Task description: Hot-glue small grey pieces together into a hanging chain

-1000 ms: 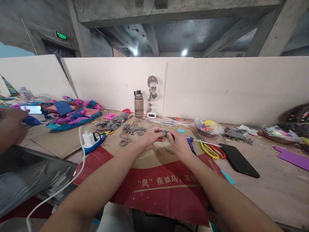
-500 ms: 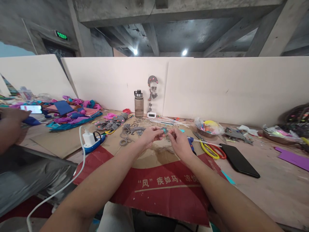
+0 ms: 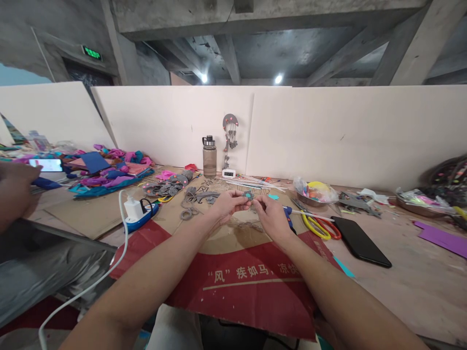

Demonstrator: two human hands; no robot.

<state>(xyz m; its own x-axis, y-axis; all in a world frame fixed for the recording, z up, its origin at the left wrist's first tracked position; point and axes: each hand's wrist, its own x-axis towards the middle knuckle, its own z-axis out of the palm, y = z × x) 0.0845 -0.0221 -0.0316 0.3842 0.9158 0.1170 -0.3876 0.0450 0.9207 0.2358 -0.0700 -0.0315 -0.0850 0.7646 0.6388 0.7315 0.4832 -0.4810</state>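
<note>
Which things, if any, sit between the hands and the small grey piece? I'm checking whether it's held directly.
Nothing visible does. The left hand pinches the small grey piece at its fingertips, and the right hand meets it from the other side. The glue gun lies off to the right.

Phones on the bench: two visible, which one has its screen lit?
The phone at the far left, beside another person's hand, has a bright screen. The black phone, lying flat right of the scissors, is dark.
</note>
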